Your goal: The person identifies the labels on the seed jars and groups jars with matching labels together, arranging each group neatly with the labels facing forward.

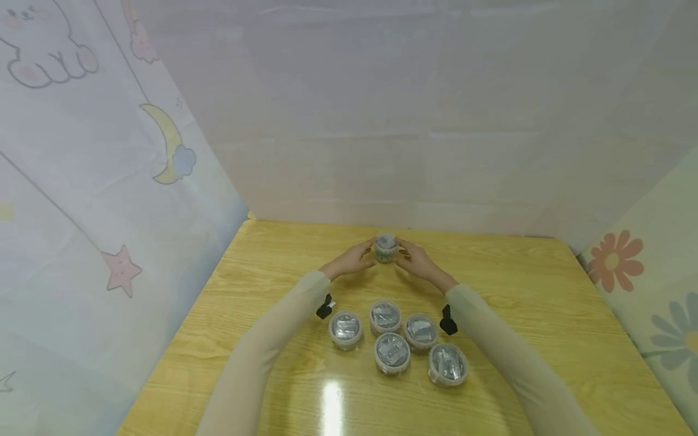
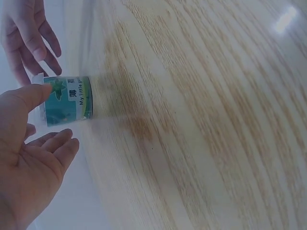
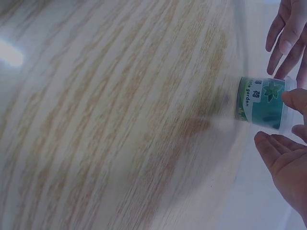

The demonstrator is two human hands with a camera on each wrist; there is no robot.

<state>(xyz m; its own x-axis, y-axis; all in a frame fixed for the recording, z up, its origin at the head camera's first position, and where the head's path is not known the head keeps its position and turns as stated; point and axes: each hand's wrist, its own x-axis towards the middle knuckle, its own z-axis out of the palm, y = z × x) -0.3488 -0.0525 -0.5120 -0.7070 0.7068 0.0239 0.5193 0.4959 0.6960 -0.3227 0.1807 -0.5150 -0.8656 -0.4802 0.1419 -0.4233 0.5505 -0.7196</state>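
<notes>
Near the table's back edge stands a small clear plastic tub (image 1: 385, 249) with a grey top. A green label with a leaf picture wraps the tub (image 2: 67, 99) in the left wrist view. My left hand (image 1: 355, 258) is at its left side, and one digit reaches the label close to the rim. From the other side my right hand (image 1: 417, 260) does likewise, with a digit at the rim end of the label (image 3: 266, 101) in the right wrist view. The other fingers of both hands are loosely extended, not wrapped around the tub.
Several similar lidded tubs (image 1: 392, 351) stand grouped on the wooden table (image 1: 262, 266), between my forearms and nearer to me. A pale cloth wall (image 1: 382, 151) rises behind the table. Printed cloth hangs at both sides.
</notes>
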